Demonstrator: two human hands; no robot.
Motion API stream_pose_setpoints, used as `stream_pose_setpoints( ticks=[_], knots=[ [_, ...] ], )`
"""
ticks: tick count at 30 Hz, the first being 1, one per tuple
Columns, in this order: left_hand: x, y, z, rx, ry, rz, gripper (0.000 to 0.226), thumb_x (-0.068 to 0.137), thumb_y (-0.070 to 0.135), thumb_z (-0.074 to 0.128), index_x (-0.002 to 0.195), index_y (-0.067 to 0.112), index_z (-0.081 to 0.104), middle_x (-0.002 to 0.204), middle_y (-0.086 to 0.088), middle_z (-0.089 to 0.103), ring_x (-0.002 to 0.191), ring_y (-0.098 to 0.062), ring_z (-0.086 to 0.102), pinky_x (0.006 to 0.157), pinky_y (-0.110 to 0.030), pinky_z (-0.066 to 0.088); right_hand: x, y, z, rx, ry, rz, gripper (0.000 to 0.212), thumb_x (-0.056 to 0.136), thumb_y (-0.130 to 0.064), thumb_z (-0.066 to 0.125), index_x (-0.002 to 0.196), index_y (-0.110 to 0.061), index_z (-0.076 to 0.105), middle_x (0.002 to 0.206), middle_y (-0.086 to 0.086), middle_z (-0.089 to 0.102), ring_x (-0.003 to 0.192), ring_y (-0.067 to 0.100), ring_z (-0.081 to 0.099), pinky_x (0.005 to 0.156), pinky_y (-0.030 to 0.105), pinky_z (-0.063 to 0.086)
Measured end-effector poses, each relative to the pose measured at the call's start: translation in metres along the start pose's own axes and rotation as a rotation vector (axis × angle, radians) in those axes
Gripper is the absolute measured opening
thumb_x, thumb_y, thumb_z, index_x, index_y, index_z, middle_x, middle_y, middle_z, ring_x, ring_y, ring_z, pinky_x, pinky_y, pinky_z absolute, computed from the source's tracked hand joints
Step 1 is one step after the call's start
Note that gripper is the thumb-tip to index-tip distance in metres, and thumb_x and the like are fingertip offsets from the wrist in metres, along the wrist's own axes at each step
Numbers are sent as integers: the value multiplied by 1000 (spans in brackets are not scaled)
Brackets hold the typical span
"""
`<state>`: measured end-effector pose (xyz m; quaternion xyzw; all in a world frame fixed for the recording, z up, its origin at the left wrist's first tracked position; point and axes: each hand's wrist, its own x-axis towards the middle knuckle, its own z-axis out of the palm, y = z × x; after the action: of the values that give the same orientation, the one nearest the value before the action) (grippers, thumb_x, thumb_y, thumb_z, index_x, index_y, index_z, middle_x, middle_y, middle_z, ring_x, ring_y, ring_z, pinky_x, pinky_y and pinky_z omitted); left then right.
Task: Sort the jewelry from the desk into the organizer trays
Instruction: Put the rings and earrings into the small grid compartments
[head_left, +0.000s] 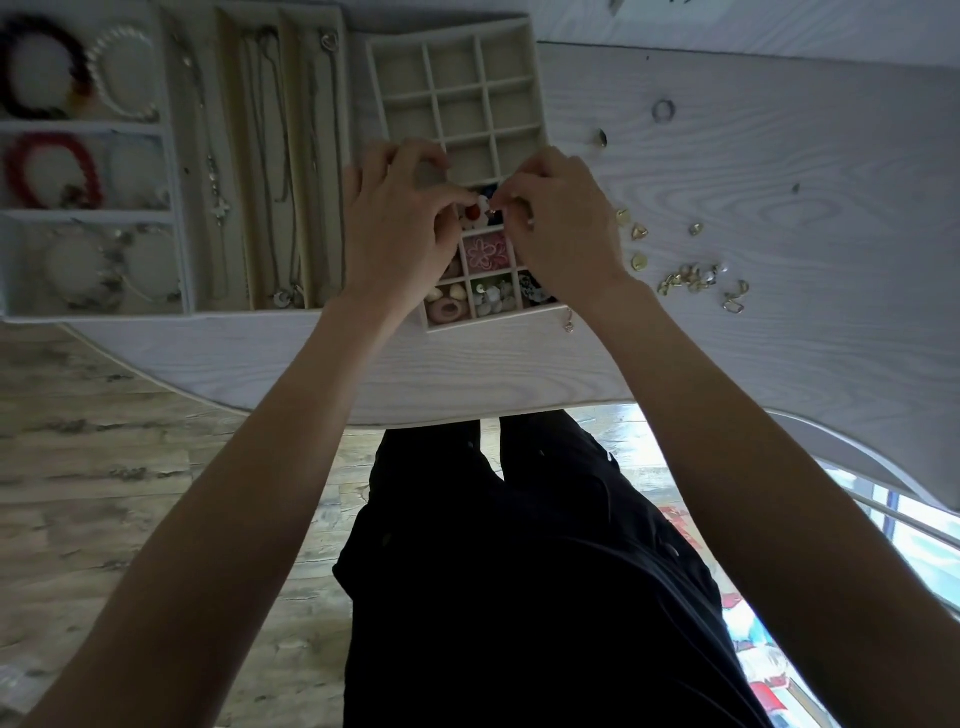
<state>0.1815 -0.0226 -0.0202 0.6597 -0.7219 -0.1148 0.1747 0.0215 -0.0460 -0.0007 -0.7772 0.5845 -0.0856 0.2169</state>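
Pale wood-grain surface below, I pinch a small white-and-red flower earring between left grip and right grip above the beige grid tray, probably pairing it, then lowering it into a cell beneath.

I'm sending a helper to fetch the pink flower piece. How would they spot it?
Find the grid tray at the desk's middle. Look in its centre column, second row from the near edge, just below both hands. The pink flower piece fills that cell alone, an openwork outline unlike the neighbouring pebble-like bits.

Loose jewelry right of grid tray
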Motion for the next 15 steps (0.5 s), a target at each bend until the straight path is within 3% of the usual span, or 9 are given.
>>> stream_pose_setpoints(
  ticks=[4, 7, 10, 12, 15],
  knots=[
    [-2, -2, -1, -49, -7, -25, 23, 85, 25, 51, 94, 25, 72, 112, 0, 60, 110, -27, 49, 90, -36, 34, -6, 0, 4, 0, 82, -40, 17, 85, -8, 53, 90, -10, 69, 99, 8, 61, 90, 25, 54, 60, 27, 40],
    [-3, -3, -8, -107, 5, -58, 24, 85, 23, 51, 100, 19, 69, 108, -2, 62, 109, -26, 50, 92, -39, 39, -9, 5, 1, 133, 133, 5, 19, 86, -9, 51, 93, -10, 69, 99, 6, 61, 88, 19, 55, 65, 27, 44],
    [-4, 2, -13, -152, -10, -65, 21, 88, 23, 51, 103, 16, 64, 104, 1, 65, 104, -21, 54, 91, -27, 34, -15, 10, -4, 227, 175, 12, 21, 85, -11, 50, 93, -11, 69, 95, 1, 63, 80, 12, 56, 67, 23, 43],
    [-2, 9, -16, -181, -28, -64, 20, 90, 23, 52, 105, 15, 63, 103, 2, 66, 102, -18, 55, 89, -22, 32, -17, 10, -5, 228, 148, -13, 24, 85, -14, 47, 95, -13, 68, 94, 1, 65, 80, 17, 59, 69, 27, 45],
    [2, 25, -18, -240, -49, -42, 19, 93, 23, 53, 105, 16, 64, 102, 5, 66, 101, -16, 57, 92, -28, 41, -18, 12, -10, 186, 83, -92, 22, 86, -11, 50, 98, -12, 68, 96, 3, 68, 83, 23, 61, 75, 35, 47]
  ],
)
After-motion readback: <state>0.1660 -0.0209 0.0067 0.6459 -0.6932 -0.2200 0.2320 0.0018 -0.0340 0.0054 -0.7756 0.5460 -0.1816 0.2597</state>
